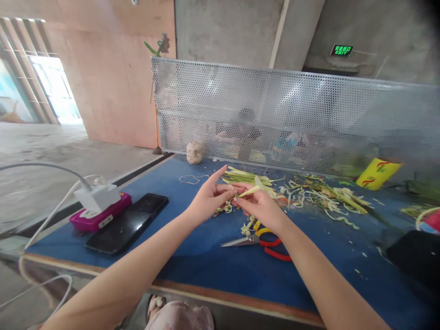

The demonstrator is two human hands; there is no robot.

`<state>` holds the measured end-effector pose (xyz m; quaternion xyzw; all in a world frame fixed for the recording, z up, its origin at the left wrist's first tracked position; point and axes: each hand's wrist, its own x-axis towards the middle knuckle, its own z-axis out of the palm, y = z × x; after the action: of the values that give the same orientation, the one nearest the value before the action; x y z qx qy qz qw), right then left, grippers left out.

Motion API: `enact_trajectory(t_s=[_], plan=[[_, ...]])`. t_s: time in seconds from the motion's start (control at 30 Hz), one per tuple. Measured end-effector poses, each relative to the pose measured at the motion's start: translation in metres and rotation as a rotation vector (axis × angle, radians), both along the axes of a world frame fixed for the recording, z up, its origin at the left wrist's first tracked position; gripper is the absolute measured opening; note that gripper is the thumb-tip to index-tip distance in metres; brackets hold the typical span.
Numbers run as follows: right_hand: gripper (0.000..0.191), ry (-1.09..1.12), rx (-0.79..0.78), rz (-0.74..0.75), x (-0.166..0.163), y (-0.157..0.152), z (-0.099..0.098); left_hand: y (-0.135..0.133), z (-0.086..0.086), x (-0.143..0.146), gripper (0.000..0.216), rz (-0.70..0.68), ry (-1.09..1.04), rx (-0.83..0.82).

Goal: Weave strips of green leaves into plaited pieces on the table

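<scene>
The table point(213, 266) has a matt blue cloth cover, and the screen point(292, 114) is dull perforated metal. The phone point(129, 223) is glossy black; the scissors point(256, 239) have metal blades and smooth plastic handles. The leaf strip point(249, 191) looks smooth.

The pale yellow-green narrow leaf strip point(250, 190) is short, flat and straight, tilted with its right end raised, and pinched between the fingertips of the left hand point(206, 201) and right hand point(263, 208).

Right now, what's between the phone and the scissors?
Head view: nothing lies there, just bare blue tabletop. The left forearm crosses above that stretch, between the phone and the scissors.
</scene>
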<state>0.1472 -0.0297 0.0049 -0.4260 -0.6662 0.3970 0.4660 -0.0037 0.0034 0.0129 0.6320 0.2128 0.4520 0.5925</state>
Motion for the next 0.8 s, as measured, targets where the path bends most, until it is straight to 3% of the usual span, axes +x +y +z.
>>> enact_trajectory(t_s=[0.13,0.3,0.5,0.8], plan=[[0.027,0.115,-0.028,0.056,-0.001,0.002,-0.003,-0.007,0.0,-0.001,0.087,-0.007,-0.02,0.142],[0.021,0.111,-0.027,0.036,-0.003,0.0,-0.003,-0.016,0.001,-0.003,0.09,0.098,-0.013,0.246],[0.016,-0.008,0.06,0.026,-0.006,-0.003,0.0,-0.013,0.001,-0.001,0.09,0.129,-0.098,0.174],[0.02,0.044,0.125,-0.115,0.0,-0.001,-0.002,0.0,0.002,-0.004,0.086,0.111,0.057,0.048]])
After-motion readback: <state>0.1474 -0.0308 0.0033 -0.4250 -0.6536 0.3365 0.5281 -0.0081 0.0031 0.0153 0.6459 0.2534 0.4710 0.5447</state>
